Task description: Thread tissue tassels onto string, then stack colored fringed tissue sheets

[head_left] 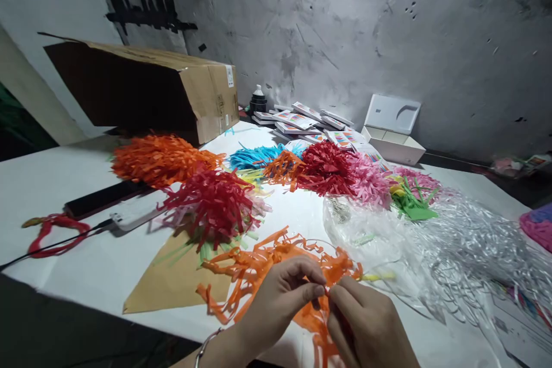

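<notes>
My left hand (282, 299) and my right hand (366, 322) meet at the near table edge, fingers pinched together on a bunch of fringed orange paper strips (254, 267). The strips spread left over a brown paper sheet (172, 290). A thin yellow-green stick (379, 277) pokes out to the right of my fingers. Just behind lies a red paper tassel (211, 204) with green strips under it.
Orange (159, 158), blue (254, 156), red (325, 169), pink (371, 179) and green (411, 202) fringed piles cross the white table. Clear plastic wrappers (452, 241) heap at right. An open cardboard box (146, 89), flat packets (306, 121), a white box (392, 132) and a dark bottle (257, 100) stand by the wall.
</notes>
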`<action>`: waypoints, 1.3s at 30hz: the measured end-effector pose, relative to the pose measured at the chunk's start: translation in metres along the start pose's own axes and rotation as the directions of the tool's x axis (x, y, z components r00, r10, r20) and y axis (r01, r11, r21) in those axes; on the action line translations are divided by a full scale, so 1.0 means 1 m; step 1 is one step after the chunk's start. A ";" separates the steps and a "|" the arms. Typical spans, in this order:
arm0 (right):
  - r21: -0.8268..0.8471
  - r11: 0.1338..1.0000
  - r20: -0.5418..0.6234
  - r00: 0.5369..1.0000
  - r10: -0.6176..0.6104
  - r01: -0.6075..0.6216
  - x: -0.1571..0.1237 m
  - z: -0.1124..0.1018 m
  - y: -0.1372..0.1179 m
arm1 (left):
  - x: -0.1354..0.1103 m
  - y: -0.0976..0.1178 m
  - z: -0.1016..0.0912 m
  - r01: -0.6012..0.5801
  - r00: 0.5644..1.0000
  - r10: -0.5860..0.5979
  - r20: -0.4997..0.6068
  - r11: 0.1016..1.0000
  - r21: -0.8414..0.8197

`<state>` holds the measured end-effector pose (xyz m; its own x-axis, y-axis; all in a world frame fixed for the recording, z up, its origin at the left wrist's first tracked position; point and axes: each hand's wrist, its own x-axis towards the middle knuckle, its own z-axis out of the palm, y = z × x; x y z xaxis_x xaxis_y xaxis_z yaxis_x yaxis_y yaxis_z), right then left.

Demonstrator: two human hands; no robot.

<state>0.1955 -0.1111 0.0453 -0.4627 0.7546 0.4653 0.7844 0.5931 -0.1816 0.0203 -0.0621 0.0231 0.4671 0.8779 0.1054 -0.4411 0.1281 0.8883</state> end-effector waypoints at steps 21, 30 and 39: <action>0.377 0.918 0.053 0.993 0.108 -0.120 -0.010 0.012 0.000 | -0.010 -0.006 -0.006 0.022 0.999 -0.028 0.019 0.971 0.236; 0.422 0.896 0.024 0.990 0.139 -0.136 -0.019 0.021 0.008 | -0.006 -0.005 -0.004 -0.023 1.000 0.018 0.016 0.930 0.367; 0.430 0.880 0.047 0.978 0.201 -0.202 -0.023 0.033 0.010 | -0.004 0.000 -0.006 -0.053 0.999 0.043 0.030 0.763 0.644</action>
<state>0.2001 -0.1136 0.0046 -0.3142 0.8709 0.3779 0.6059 0.4904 -0.6264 0.0143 -0.0627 0.0200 0.4707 0.8682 0.1573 0.1327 -0.2459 0.9602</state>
